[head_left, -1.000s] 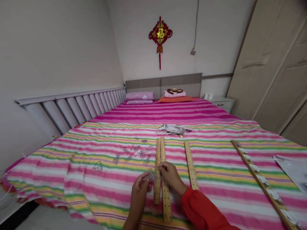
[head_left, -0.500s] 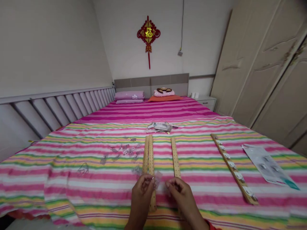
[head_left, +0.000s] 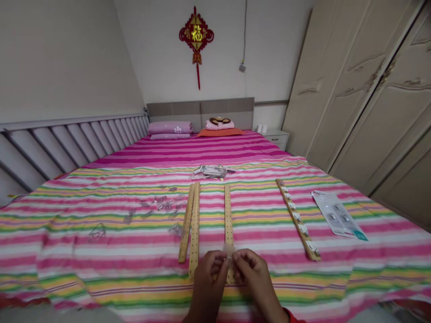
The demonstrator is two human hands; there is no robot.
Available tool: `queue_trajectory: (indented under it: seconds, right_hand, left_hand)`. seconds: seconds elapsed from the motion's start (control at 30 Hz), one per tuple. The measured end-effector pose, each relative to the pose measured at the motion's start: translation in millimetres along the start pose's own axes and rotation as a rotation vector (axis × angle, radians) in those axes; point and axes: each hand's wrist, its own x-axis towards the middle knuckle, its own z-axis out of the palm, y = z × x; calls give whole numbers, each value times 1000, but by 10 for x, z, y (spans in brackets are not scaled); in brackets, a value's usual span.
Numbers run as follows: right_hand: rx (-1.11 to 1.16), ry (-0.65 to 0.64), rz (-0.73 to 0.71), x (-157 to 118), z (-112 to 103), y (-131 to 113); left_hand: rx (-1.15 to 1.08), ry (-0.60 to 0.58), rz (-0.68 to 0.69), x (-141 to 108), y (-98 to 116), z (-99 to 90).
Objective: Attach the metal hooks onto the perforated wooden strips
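My left hand (head_left: 211, 272) and my right hand (head_left: 253, 272) meet at the fingertips, both pinching a small clear plastic bag (head_left: 229, 248). What the bag holds is too small to make out. Below them lies a wooden strip with holes (head_left: 228, 211), its near end partly covered by my fingers. Left of it lie two more perforated wooden strips, one (head_left: 194, 229) beside the other (head_left: 187, 224). Farther left, several little clear bags with metal pieces (head_left: 164, 204) are scattered, with one bag (head_left: 175, 229) close to the strips.
On the right lie a wooden strip with white round pieces (head_left: 296, 217) and a clear blister pack (head_left: 338, 215). A plastic package (head_left: 212, 171) sits beyond the strips. A thin wire-like loop (head_left: 97, 232) lies at left. Everything rests on a striped bedspread (head_left: 134, 264).
My hands have come together, and my right fingers now grip the bag that my left held. They have shifted from the left pair of strips to the single strip. The view has turned right.
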Motion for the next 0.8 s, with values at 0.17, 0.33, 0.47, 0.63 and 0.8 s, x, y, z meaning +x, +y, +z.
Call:
queue_trajectory:
  seconds: [0.17, 0.33, 0.47, 0.63, 0.8]
  right_hand:
    - [62, -32, 80, 102, -172, 2]
    - [144, -28, 204, 126, -233, 128]
    - [144, -2, 219, 116, -205, 262]
    - [82, 23, 183, 130, -174, 303]
    - [51, 48, 171, 177, -183, 342]
  left_hand:
    - [-19, 116, 72, -47, 36, -7]
    - [-148, 147, -180, -34, -151, -27]
    - [-163, 124, -273, -33, -287, 15]
    - [-156, 2, -387, -21, -393, 50]
    - [-158, -115, -555, 48, -461, 89]
